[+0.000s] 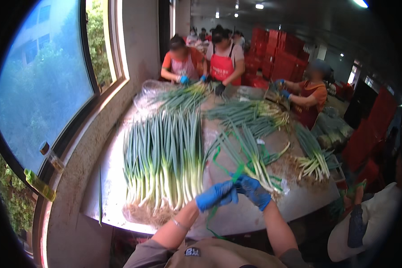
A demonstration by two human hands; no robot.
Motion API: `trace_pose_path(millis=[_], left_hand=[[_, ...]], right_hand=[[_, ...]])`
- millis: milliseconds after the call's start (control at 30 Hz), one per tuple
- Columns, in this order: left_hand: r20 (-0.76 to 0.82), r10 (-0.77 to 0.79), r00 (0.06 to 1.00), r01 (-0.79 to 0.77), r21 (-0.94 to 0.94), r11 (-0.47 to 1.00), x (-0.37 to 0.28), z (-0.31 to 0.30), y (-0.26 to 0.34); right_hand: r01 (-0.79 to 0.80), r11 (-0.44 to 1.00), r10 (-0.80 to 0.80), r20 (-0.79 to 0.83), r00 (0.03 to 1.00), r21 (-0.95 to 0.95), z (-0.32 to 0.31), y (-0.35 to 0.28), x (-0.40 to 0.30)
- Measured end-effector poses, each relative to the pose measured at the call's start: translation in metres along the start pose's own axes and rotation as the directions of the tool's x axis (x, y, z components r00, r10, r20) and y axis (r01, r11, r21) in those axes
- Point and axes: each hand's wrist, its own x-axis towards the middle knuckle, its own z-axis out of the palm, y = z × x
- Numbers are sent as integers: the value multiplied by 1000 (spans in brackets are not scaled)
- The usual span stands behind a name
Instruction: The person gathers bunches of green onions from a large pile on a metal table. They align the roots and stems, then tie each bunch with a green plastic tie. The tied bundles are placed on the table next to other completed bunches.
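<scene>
My left hand (217, 195) and my right hand (253, 191), both in blue gloves, meet above the metal table (241, 221). Between them they grip a green plastic strip (238, 172). One length loops up over the leaves, and another hangs past the table's front edge. Just beyond my right hand lies a small group of green onions (259, 164), with more green strip among it. To the left, a wide row of long green onions (167, 160) lies side by side, leaves pointing away and roots (150, 214) near me. My gloves hide the fingertips' exact hold.
More green onions (251, 112) lie farther back, and a pile (315, 164) sits at the right edge. Co-workers (187, 63) stand around the far side; another person (365, 221) is close on my right. Bottles (40, 186) stand on the left window sill. Red crates (278, 50) are stacked behind.
</scene>
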Motion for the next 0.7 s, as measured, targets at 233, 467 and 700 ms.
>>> trace_pose_path(millis=[233, 467, 700], left_hand=[[-91, 7, 996, -2, 64, 998, -20, 22, 16], [-444, -22, 896, 50, 52, 997, -28, 27, 33], [-711, 207, 673, -205, 90, 975, -19, 17, 7]], right_hand=[[74, 946, -100, -65, 993, -315, 11, -18, 17], [360, 807, -387, 40, 921, -469, 31, -8, 26], [402, 407, -487, 177, 855, -820, 33, 3, 11]])
